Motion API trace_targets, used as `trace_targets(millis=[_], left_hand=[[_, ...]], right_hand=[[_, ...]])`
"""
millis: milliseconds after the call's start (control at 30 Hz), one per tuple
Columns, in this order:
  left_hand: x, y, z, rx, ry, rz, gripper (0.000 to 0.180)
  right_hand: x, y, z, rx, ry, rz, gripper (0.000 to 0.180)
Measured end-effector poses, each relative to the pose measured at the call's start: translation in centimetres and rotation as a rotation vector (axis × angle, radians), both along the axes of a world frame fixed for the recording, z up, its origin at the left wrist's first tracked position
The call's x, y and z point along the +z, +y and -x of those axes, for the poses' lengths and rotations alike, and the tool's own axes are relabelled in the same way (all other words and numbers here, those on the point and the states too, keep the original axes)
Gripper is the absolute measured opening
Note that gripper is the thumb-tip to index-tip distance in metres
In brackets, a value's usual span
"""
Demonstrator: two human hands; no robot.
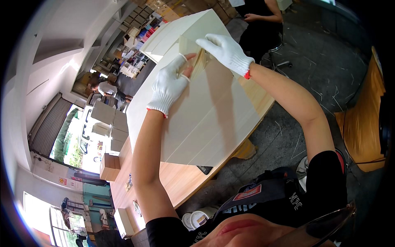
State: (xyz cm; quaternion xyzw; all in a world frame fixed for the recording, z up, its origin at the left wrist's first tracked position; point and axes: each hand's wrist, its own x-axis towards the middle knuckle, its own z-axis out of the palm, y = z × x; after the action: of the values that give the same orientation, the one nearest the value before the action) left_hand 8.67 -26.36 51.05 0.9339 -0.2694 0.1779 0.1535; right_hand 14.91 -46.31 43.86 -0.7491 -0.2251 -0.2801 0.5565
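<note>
A small bundle of thin cream sheets (199,66) stands tilted between my two hands, its edges slightly fanned. My left hand (168,84), in a white knit glove with bare thumb and fingertip showing, is closed on the bundle's left side. My right hand (226,51), gloved in white with a red cuff edge, grips the bundle's upper right side, fingers bent over it; its thumb is hidden. Below them, large cream sheets (205,127) lie overlapping on a wooden table (181,179). Beyond my hands rises a tall white stack (197,26).
Brown cartons (109,166) stand by the table's left edge. A person in dark clothing (257,29) sits on a wheeled chair beyond the right side. Another person (108,88) bends over at far left. White buckets (201,216) stand near me; scraps litter the dark floor (288,119).
</note>
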Motion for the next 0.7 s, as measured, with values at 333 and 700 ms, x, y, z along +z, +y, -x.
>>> trace_targets(millis=[333,700], left_hand=[[0.2,-0.5,0.5,0.033,0.012,-0.041,0.031],[0.2,-0.5,0.4,0.058,0.049,-0.027,0.037]], right_hand=[[-0.1,-0.1,0.0,-0.048,-0.020,0.008,0.047],[-0.3,-0.1,0.0,-0.036,-0.012,-0.011,0.045]])
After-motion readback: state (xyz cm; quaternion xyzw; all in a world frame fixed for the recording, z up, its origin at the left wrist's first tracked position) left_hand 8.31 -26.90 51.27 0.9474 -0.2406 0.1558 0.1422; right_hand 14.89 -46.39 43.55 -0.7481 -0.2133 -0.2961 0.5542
